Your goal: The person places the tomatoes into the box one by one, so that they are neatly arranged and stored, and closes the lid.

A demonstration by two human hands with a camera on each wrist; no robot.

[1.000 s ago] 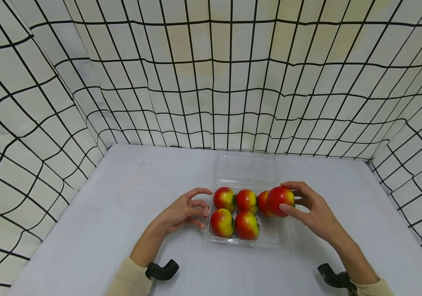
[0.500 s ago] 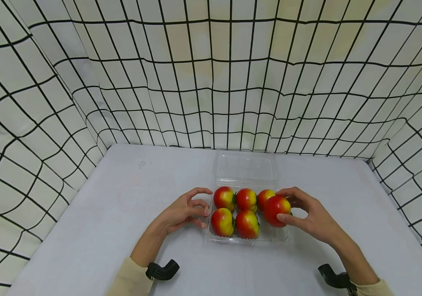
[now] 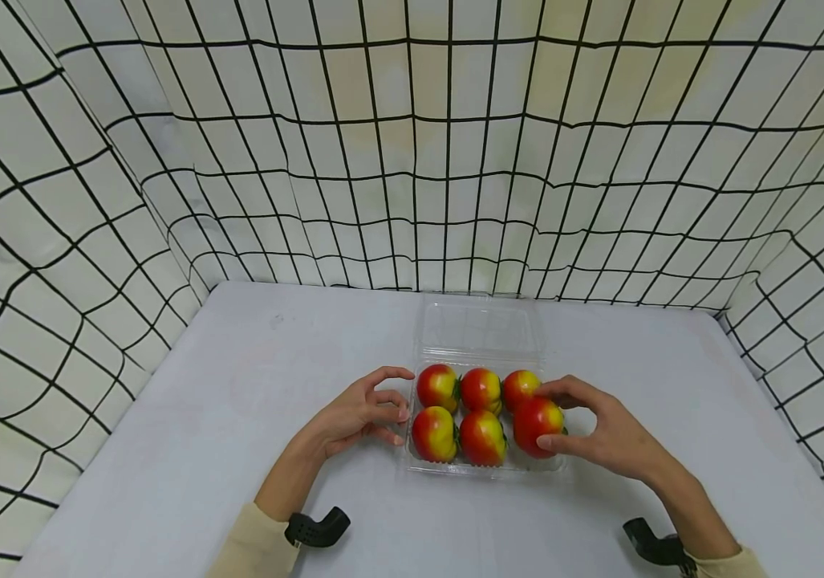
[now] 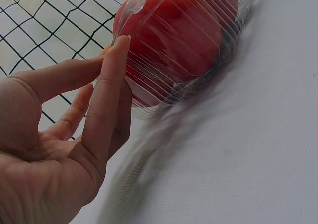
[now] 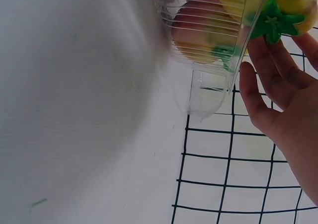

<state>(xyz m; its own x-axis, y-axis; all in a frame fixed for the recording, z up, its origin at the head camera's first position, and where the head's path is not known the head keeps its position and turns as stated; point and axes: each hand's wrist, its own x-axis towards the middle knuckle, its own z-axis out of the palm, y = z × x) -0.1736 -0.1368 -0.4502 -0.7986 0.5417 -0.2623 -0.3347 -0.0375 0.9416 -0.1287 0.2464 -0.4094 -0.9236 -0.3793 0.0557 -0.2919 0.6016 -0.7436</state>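
Observation:
A clear plastic clamshell box [image 3: 455,471] lies with its lid [image 3: 480,325] folded back, holding two rows of red-and-yellow tomatoes with green star-shaped tops. At the front right corner of the box my right hand [image 3: 610,437] grips a tomato [image 3: 536,425] between thumb and fingers. Its green top [image 5: 273,20] faces the fingers in the right wrist view. At the box's left side, my left hand [image 3: 361,409] pinches the rim, with thumb and fingertips meeting at the plastic edge in the left wrist view. Beside the gripped fruit sits another tomato [image 3: 482,439].
The box stands on a white table [image 3: 296,337]. Black netting [image 3: 448,160] hangs along the back and both sides over pale walls. Dark wrist-worn cameras sit on both forearms, such as the left camera [image 3: 318,528].
My right hand has brought the tomato toward the front and down into the front right place of the box, uncovering the tomato behind it. The left hand has stayed put.

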